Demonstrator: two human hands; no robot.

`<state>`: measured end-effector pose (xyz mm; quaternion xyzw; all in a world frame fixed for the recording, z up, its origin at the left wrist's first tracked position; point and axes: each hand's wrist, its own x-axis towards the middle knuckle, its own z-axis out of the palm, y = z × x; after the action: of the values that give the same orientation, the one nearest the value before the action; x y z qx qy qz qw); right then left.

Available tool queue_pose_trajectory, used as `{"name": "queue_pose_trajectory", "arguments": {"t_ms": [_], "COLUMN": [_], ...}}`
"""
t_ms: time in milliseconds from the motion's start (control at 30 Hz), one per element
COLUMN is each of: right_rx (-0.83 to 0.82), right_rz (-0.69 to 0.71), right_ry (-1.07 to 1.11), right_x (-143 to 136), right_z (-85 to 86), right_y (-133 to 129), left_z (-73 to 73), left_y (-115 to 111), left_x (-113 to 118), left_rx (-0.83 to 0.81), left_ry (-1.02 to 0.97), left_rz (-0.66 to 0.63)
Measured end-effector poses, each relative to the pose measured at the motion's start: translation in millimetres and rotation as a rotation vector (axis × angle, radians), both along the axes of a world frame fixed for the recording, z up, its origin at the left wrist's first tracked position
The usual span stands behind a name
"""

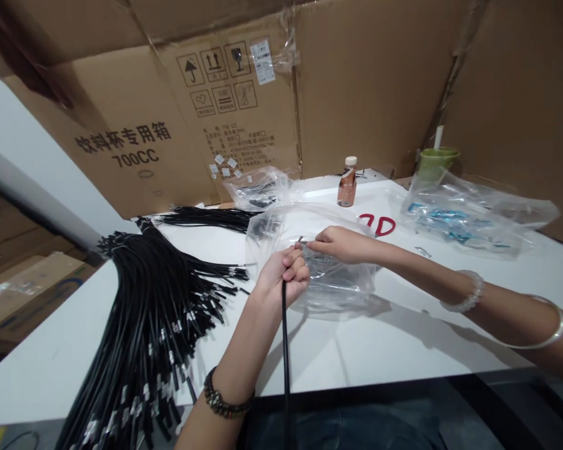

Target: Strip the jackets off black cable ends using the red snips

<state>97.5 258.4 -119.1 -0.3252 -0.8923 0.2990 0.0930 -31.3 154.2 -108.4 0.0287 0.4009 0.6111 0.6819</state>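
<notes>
Near the middle of the view, my left hand (pixel 285 275) is closed round a black cord (pixel 286 350), which hangs down past the table's front edge. My right hand (pixel 340 244) is just to its right, its fingers pinched at the small tip above my left thumb; what they hold is too small to name. Behind and below both hands lies a clear plastic bag (pixel 342 287) with small items inside that I cannot make out. A large bundle of black cords (pixel 145 312) spreads over the left of the table, many with silvery pieces at their ends.
Another cord bundle (pixel 206 217) and a small bag (pixel 263 187) lie behind. A bottle (pixel 346 184) stands at the back, with red letter shapes (pixel 385 225) nearby. At right are a bag with blue items (pixel 455 222) and a green cup (pixel 434 164). Cardboard (pixel 366 81) walls the back.
</notes>
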Motion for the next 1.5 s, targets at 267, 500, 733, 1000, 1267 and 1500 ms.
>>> {"name": "queue_pose_trajectory", "arguments": {"t_ms": [267,500,733,1000,1267,1500], "right_rx": [0.123,0.070,-0.013,0.267,0.612,0.764], "right_rz": [-0.132,-0.139,-0.242,-0.426,-0.332,-0.109], "right_ry": [0.131,0.430,0.496,0.349,0.613,0.654], "right_x": [9,53,77,68,68,52], "right_z": [7.6,2.2,-21.3,-29.2,-15.6,-14.9], "right_y": [-20,-83,-98,-84,-117,-140], "left_z": [-2.1,-34.9,-56.6,-50.6,-45.8,-48.2], "left_y": [-18,-66,-78,-90,-92,-94], "left_x": [15,33,42,57,60,59], "left_rx": [0.115,0.347,0.420,0.431,0.401,0.332], "left_ry": [0.169,0.475,0.580,0.695,0.906,0.921], "left_rz": [0.010,-0.030,0.119,0.255,0.408,0.431]}}
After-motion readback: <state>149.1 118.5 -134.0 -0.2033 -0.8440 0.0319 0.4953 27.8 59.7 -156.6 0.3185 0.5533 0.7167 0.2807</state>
